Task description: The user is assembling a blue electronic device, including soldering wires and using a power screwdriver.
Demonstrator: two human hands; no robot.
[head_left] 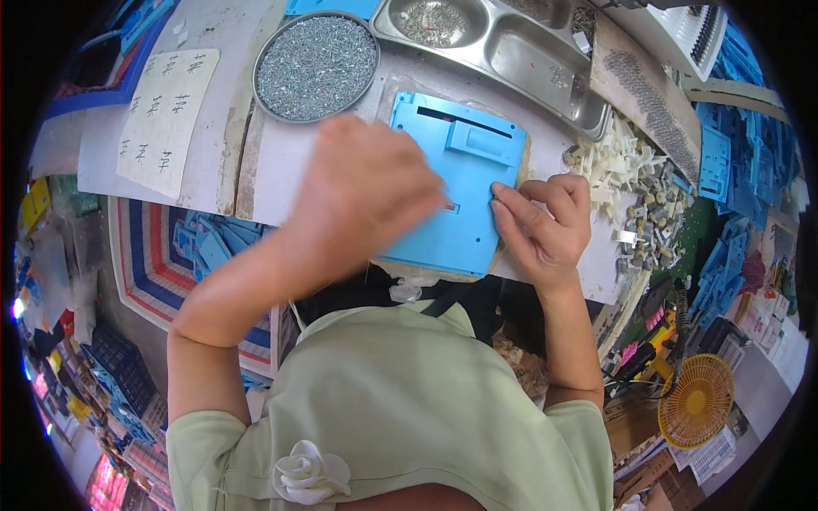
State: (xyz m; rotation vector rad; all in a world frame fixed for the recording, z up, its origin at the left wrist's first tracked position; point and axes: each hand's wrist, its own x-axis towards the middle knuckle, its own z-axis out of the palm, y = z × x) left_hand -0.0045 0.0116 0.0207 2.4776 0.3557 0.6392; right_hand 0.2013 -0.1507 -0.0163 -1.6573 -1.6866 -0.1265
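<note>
A light blue plastic panel (pixel 443 230) lies on the table in front of me, with a long dark slot and a raised rectangular block near its far edge. A small rectangular opening shows near its middle. My left hand (pixel 362 196) is over the panel's left part, smeared by motion. Its fingertips point toward that small opening; whether they hold anything cannot be seen. At the panel's right edge, my right hand (pixel 550 226) has thumb and forefinger pinched on the rim, the other fingers curled.
A round metal dish (pixel 317 112) of small screws stands behind my left hand. Beyond the panel is a steel compartment tray (pixel 477 53) with small metal parts. White plastic pieces (pixel 609 170) and small metal-and-plastic parts (pixel 652 226) are heaped at right. A striped bag (pixel 141 264) holds blue parts.
</note>
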